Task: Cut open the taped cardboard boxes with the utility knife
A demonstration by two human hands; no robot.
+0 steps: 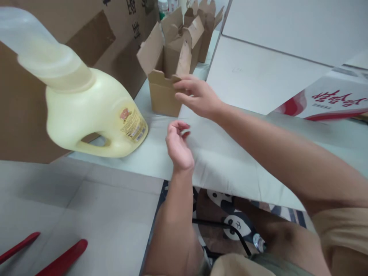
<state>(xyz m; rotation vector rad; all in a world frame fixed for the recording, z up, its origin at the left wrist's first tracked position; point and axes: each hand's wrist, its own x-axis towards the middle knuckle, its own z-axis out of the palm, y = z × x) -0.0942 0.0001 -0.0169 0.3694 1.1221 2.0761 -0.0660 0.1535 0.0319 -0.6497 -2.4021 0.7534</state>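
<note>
My right hand (199,96) reaches in from the right to a small brown cardboard box (165,96) with its top flaps up. Its fingers are stretched and slightly apart at the box's front right corner; whether they touch it is unclear. Below and nearer to me is my left hand (179,147), palm turned to the right. Its fingers are loosely curled and a little apart, with nothing visible in them. To the left stands a large pale yellow jug (100,103) with a handle hole, a label and a translucent cap.
More open cardboard boxes (204,34) stand in a row behind. A big carton (115,57) is behind the jug. At the right lies a white and red printed box (327,96). Red rods (64,258) show over the tiled floor, lower left. A panda-print fabric (235,226) is under the table edge.
</note>
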